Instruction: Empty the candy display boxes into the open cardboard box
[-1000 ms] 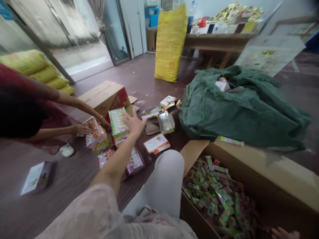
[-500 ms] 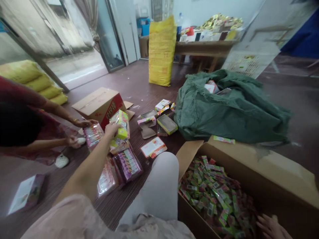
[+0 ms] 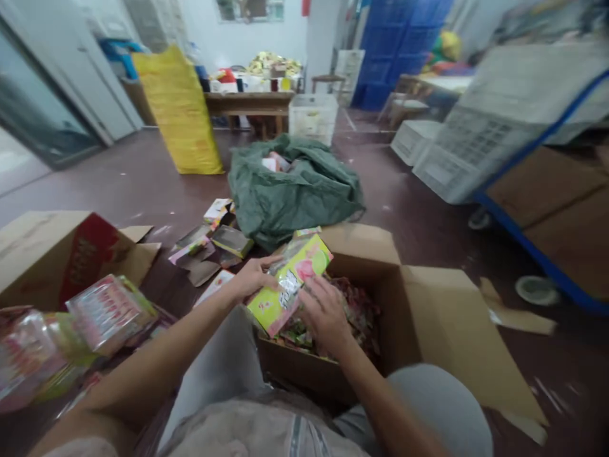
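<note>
The green snack box [image 3: 289, 287] is now over the open carton [image 3: 295, 366] — before, it was by the packs [image 3: 107, 311] on the left. The left hand [image 3: 254, 280] and right hand [image 3: 327, 314] both hold it. Its big dark writing — too blurry to read.

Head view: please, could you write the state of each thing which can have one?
Yellow-green printed cardboard box: tilted, gripped by left hand, right hand touching its face.
Large brown cardboard carton: open, small packets inside.
Dark green fabric sack: slumped, mouth open.
Tall yellow sack: standing.
Brown red-sided cardboard box: end flaps spread.
</note>
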Demonstrator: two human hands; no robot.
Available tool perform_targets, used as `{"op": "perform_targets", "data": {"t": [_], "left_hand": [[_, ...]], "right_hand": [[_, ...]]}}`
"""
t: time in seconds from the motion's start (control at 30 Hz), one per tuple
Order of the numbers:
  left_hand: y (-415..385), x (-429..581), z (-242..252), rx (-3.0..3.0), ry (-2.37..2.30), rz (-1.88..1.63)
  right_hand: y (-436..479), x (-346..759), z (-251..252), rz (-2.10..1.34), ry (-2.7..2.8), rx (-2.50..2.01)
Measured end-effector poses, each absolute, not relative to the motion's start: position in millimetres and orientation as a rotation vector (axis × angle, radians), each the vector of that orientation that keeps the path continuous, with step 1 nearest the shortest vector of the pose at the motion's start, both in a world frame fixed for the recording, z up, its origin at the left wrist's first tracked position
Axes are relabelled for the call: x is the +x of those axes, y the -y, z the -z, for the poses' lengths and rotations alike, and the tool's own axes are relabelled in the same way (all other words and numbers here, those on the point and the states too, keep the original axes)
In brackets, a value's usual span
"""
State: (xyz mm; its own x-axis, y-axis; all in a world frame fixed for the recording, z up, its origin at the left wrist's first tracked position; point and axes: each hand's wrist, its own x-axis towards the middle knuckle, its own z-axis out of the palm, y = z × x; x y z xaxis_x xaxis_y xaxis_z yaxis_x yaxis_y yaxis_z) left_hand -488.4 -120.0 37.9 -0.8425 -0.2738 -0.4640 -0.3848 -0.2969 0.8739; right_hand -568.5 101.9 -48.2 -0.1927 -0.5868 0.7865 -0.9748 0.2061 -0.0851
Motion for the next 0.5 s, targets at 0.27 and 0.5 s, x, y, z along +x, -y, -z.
{"op": "perform_targets", "data": {"t": [0.27, 0.5], "left_hand": [[77, -516, -9, -0.684, -1.796, -2.004], [101, -513, 23, -0.819, -1.465, -2.163]], "right_hand": [[-130, -562, 30, -0.686, 1.905, 1.700], [-142, -561, 15, -1.061, 1.991, 1.621]]}}
